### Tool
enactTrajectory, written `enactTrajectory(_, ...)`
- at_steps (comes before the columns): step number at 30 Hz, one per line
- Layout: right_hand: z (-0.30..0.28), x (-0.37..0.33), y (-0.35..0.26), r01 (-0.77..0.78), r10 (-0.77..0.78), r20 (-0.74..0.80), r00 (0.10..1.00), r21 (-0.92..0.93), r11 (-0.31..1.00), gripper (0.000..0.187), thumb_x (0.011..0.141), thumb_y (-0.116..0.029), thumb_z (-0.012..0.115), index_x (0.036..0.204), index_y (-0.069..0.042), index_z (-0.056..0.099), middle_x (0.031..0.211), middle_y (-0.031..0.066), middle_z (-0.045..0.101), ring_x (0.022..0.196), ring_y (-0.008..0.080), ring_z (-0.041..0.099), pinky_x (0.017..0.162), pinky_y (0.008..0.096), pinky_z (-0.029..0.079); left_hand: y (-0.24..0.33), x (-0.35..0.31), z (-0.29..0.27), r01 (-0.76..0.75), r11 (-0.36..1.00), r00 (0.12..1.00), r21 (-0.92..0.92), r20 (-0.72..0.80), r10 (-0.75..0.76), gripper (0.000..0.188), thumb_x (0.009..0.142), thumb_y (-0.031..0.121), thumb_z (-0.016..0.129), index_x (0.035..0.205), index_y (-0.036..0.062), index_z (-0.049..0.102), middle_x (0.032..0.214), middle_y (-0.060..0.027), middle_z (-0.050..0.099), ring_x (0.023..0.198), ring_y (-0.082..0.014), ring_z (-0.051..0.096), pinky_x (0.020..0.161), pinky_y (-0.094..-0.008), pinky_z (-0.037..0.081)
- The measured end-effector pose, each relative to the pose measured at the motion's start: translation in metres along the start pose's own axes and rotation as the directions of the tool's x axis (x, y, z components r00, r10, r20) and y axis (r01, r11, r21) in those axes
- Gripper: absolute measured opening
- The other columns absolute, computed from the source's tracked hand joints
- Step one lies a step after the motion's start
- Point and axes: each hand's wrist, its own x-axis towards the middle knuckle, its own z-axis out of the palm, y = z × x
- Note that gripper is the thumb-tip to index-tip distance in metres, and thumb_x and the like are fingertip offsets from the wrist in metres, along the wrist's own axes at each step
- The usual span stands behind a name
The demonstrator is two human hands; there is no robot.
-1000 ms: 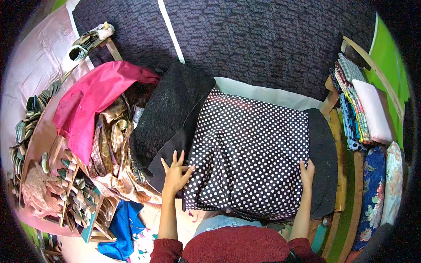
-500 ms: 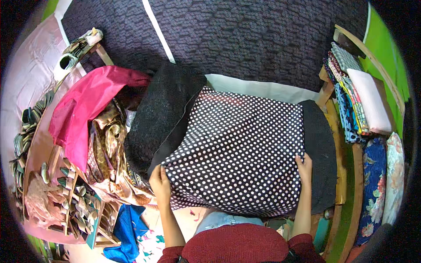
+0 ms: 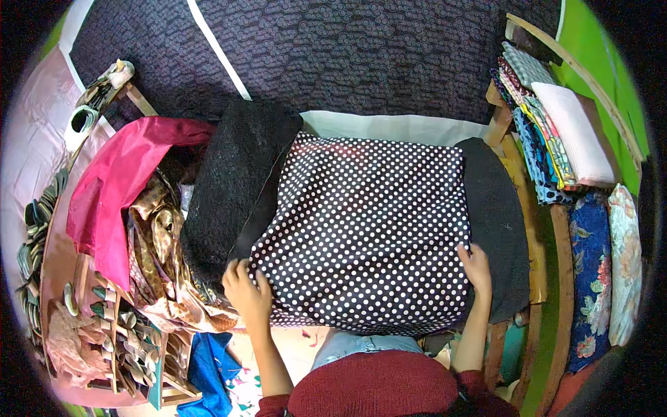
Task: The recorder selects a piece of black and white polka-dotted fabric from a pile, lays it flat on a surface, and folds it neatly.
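A black cloth with white polka dots (image 3: 368,229) lies spread across a black-covered surface (image 3: 495,215) with a rounded right end. My left hand (image 3: 248,292) rests at the cloth's near left corner, fingers apart, where it meets a dark strip of fabric. At the cloth's right edge lies my right hand (image 3: 476,271), thumb and fingers parted and touching the cloth. To the left of the dotted cloth is a heap of black textured fabric (image 3: 222,187). Neither hand has fabric visibly pinched in it.
Pink fabric (image 3: 118,187) and gold patterned satin (image 3: 154,243) pile up at the left. Beyond them stands a rack of thread spools (image 3: 132,347). Blue cloth (image 3: 208,372) lies below. Folded fabrics (image 3: 573,132) are stacked at the right, above a floral roll (image 3: 589,278). A dark patterned curtain hangs behind.
My left hand has loosened from its pinch on the cloth's corner and its fingers have spread. The right hand's fingers have shifted slightly on the right edge. The whole view has moved a little.
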Motion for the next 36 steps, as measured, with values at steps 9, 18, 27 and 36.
enactTrajectory(9, 0.023, -0.012, 0.018, 0.046, -0.046, -0.003, 0.999, 0.177, 0.983, 0.047, 0.073, -0.02, 0.065, 0.109, 0.007, 0.052, 0.104, 0.02, 0.059, 0.094, 0.0272, 0.058, 0.085, 0.0336, 0.043, 0.024, 0.081, 0.071, -0.309, 0.946, 0.951, -0.094, -0.014, 0.309, 0.025, 0.083, 0.027, 0.055, 0.082, 0.0018, 0.056, 0.085, -0.0132, 0.056, 0.081, -0.0298, 0.053, 0.069, -0.038, 0.042)
enactTrajectory(18, 0.022, -0.017, 0.007, 0.054, -0.051, -0.021, 0.998, 0.167, 0.985, 0.042, 0.072, -0.022, 0.068, 0.102, 0.005, 0.056, 0.096, 0.0181, 0.062, 0.089, 0.0272, 0.06, 0.081, 0.0348, 0.045, 0.032, 0.129, 0.129, -0.174, 0.967, 0.954, 0.187, 0.274, 0.118, 0.038, 0.079, 0.041, 0.059, 0.085, 0.0033, 0.059, 0.083, -0.0121, 0.06, 0.077, -0.0279, 0.061, 0.064, -0.0386, 0.049)
enactTrajectory(27, 0.025, -0.015, 0.012, 0.097, -0.086, -0.062, 0.994, 0.225, 0.97, 0.041, 0.071, -0.021, 0.067, 0.101, 0.005, 0.056, 0.095, 0.0177, 0.062, 0.086, 0.027, 0.06, 0.08, 0.0338, 0.045, 0.001, 0.165, 0.142, 0.176, 0.879, 0.916, -0.444, 0.4, 0.018, 0.029, 0.084, 0.031, 0.053, 0.081, 0.0032, 0.06, 0.073, -0.0136, 0.063, 0.071, -0.0271, 0.061, 0.066, -0.0371, 0.045)
enactTrajectory(36, 0.023, -0.02, 0.009, -0.023, 0.032, -0.076, 0.997, 0.116, 0.993, 0.072, 0.069, -0.035, 0.069, 0.117, 0.013, 0.044, 0.115, 0.027, 0.051, 0.108, 0.0335, 0.05, 0.093, 0.0347, 0.037, 0.008, 0.137, 0.125, -0.314, 0.948, 0.942, 0.046, -0.11, 0.317, 0.043, 0.079, 0.04, 0.058, 0.096, 0.0011, 0.053, 0.091, -0.0156, 0.056, 0.083, -0.0324, 0.055, 0.066, -0.0422, 0.047)
